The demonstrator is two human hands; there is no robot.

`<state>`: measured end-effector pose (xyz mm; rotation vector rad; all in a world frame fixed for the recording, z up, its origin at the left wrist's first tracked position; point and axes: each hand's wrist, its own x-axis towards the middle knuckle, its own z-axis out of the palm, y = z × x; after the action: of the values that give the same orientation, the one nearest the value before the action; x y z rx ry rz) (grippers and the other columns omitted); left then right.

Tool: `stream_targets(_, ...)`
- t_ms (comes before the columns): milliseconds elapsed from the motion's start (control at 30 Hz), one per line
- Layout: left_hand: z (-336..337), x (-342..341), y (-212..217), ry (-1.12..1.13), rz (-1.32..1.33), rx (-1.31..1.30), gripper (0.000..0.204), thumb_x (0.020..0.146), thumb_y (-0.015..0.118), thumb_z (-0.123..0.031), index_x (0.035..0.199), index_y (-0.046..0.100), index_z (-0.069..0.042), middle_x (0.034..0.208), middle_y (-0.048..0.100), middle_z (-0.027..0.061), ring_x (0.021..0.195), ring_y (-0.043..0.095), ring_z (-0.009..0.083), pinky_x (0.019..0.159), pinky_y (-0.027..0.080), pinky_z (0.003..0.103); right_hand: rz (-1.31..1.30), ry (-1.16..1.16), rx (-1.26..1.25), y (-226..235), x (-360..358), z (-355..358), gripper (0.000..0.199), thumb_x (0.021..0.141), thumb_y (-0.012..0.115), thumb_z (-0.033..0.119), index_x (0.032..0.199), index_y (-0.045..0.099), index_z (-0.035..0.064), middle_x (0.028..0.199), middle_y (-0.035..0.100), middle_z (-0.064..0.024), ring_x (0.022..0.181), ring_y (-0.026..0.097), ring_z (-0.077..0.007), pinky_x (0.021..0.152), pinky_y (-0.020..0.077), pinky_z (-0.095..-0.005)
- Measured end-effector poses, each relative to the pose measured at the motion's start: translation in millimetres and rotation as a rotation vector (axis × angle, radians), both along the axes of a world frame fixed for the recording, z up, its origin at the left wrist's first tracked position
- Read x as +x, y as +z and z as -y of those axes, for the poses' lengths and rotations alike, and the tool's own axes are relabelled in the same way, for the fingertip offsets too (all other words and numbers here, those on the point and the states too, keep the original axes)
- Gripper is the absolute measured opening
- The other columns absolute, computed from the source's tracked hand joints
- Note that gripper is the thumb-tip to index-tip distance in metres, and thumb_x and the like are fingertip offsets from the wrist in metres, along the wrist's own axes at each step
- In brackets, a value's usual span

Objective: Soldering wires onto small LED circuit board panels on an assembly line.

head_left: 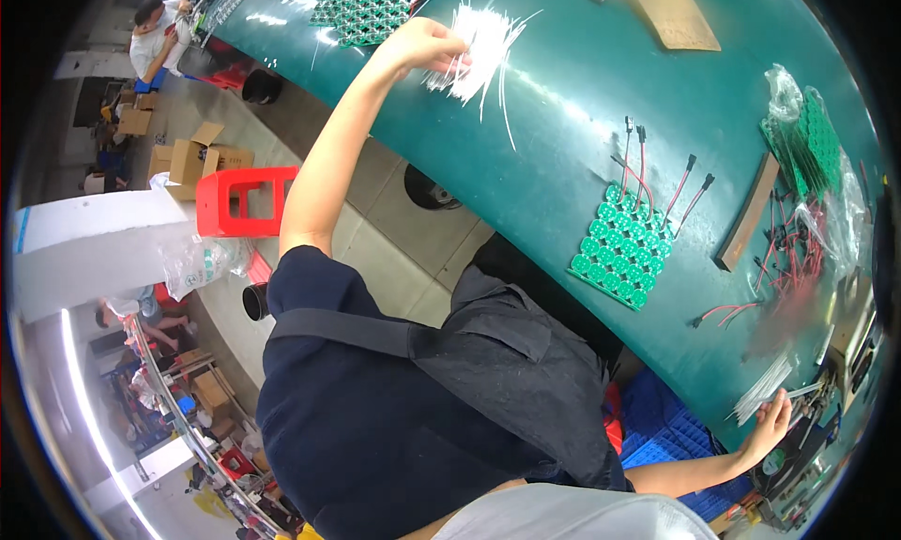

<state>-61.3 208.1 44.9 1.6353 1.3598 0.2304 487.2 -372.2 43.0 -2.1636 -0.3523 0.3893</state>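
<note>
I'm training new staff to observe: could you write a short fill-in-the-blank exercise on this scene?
The left hand is at a pile of thin ____ strands.
The stool beside the left forearm is ____.
The green panel lying alone has wires ending in ____ connectors.
Missing words: white; red; black.

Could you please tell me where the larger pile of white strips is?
In the head view, the larger pile lies at upper centre, at the left hand, right of the green circuit boards.
</note>
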Motion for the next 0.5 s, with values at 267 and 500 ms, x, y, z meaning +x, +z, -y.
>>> stream_targets(267,21.4,-9.3,3.7,0.05,0.2,-0.024,0.033,0.088,0.07,-0.025,0.108,0.066,0.001,0.105,0.07,0.0104,0.091,0.069,0.0158,0.08,0.055,0.024,-0.017,0.094,0.444,30.4,-106.8,-85.4,0.023,0.097,0.057,0.013,0.115,0.059,-0.0013,0.091,0.06,-0.0035,0.071,0.051,-0.0061,0.063,0.0413,-0.0181)
stream_targets(500,119.7,45.7,15.3,0.2,0.62,0.254,0.026,0.092,0.065,-0.013,0.107,0.06,0.006,0.096,0.07,0.0162,0.089,0.07,0.0224,0.077,0.057,0.029,0.248,0.204,0.369,4.3,-204.5,-163.5,0.016,0.095,0.059,0.006,0.107,0.065,-0.0032,0.096,0.068,-0.011,0.079,0.064,-0.0126,0.069,0.0529,-0.0246)
